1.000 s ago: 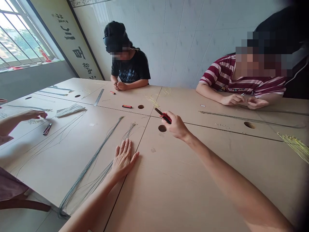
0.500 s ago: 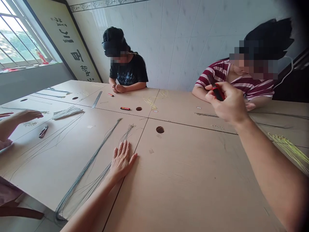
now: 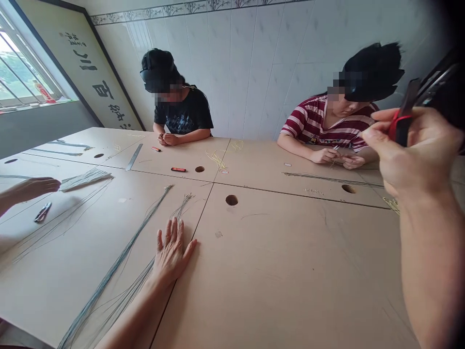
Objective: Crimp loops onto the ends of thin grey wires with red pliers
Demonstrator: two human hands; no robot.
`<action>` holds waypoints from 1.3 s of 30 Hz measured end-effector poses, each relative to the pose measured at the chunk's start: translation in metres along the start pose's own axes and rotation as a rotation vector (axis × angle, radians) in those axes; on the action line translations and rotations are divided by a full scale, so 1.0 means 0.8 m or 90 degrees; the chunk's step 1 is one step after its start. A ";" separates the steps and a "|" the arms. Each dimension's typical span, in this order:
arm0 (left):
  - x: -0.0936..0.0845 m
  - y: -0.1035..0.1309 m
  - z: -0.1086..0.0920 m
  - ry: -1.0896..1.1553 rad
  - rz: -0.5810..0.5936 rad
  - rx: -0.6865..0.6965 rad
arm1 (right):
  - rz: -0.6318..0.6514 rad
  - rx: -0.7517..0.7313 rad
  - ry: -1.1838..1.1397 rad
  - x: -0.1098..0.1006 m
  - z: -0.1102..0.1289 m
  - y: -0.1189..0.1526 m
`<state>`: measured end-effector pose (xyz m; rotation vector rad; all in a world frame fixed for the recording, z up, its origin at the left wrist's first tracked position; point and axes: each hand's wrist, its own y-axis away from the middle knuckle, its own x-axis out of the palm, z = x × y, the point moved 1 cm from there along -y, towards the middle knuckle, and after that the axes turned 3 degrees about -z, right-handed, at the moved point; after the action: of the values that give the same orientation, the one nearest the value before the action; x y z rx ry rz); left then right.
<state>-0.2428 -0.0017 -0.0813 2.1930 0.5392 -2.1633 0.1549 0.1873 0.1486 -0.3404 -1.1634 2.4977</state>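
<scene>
left hand (image 3: 172,253) lies flat, fingers spread, over thin grey cords (image 3: 146,272) between seven and eight o'clock; right hand (image 3: 417,145), raised at three o'clock, is curled round a red-and-black tool (image 3: 403,123).

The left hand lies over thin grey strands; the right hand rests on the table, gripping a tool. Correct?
One slip: the head view shows the right hand raised above the table, gripping the tool. The left hand does lie over thin grey strands.
</scene>
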 end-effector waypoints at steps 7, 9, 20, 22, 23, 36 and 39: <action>-0.007 0.008 -0.006 0.009 -0.144 0.018 | 0.176 0.380 -0.336 0.056 0.016 0.076; -0.017 0.005 -0.011 0.026 -0.181 0.038 | 0.216 0.514 -0.449 0.068 0.020 0.097; -0.198 -0.077 -0.188 0.402 -0.419 0.274 | 0.240 0.729 -0.650 0.082 0.031 0.141; -0.219 -0.086 -0.218 0.478 -0.378 0.293 | 0.228 0.710 -0.620 0.079 0.033 0.140; -0.224 -0.090 -0.229 0.495 -0.339 0.302 | 0.219 0.705 -0.603 0.077 0.033 0.140; -0.189 -0.104 -0.280 0.450 -0.202 0.250 | 0.118 0.740 -0.611 0.072 0.033 0.139; -0.187 -0.105 -0.282 0.454 -0.226 0.235 | 0.116 0.735 -0.615 0.074 0.034 0.141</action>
<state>-0.0430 0.0983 0.0928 3.3156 0.6091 -1.6320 0.0668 0.1263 0.0746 1.1781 0.3069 3.0227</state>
